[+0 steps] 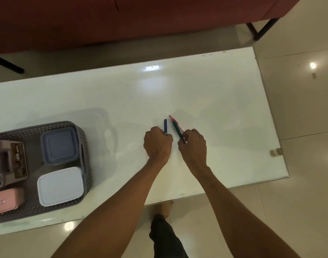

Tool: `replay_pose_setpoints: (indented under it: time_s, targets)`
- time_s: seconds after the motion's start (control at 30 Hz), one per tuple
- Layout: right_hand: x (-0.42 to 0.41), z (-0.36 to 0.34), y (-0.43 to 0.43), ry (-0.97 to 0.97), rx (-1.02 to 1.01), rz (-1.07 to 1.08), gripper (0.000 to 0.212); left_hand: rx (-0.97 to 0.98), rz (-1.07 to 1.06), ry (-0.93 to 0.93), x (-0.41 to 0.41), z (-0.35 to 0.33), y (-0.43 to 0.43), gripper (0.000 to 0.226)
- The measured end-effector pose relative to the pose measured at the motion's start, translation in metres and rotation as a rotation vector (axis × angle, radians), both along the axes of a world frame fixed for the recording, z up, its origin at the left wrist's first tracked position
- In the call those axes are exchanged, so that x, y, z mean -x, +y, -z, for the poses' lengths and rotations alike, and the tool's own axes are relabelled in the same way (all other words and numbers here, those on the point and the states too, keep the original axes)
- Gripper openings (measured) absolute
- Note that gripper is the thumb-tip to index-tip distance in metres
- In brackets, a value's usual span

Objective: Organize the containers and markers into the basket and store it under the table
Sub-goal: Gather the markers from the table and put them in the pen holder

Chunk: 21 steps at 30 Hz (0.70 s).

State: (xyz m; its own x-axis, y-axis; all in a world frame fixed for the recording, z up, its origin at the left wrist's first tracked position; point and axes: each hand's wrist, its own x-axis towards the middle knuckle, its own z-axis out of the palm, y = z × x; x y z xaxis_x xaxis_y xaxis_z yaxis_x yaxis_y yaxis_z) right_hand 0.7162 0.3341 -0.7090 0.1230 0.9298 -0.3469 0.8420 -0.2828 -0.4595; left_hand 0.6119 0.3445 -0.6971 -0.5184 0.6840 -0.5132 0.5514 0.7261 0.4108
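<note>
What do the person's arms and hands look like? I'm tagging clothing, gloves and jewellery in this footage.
Both forearms are bare, no sleeves in view. The left hand and right hand wear no gloves, and no watch, ring or bracelet shows. The fingers are curled away, so nails are hidden.

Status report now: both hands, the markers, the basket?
Left hand shut on blue marker. Right hand shut on green and pink markers. Basket on table, containers inside. Nothing in the way.
</note>
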Motion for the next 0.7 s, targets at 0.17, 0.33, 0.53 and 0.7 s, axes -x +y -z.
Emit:
replay_pose_setpoints:
  time_s: [0.17,0.33,0.53,0.7]
  targets:
    - [0.004,-0.015,-0.005,0.133,-0.063,0.061,0.007,-0.137,-0.053,-0.086,0.008,-0.017,-0.013,0.024]
    - [0.033,-0.042,-0.014,0.27,-0.132,0.077,0.008,-0.352,-0.104,-0.214,0.037,-0.047,-0.038,0.016]
    - [0.115,-0.081,-0.032,0.497,-0.164,0.023,0.01,-0.567,-0.221,-0.203,0.112,-0.086,-0.08,0.012]
    - [0.211,-0.113,-0.056,0.631,-0.14,-0.095,0.024,-0.627,-0.346,-0.147,0.204,-0.112,-0.12,0.012]
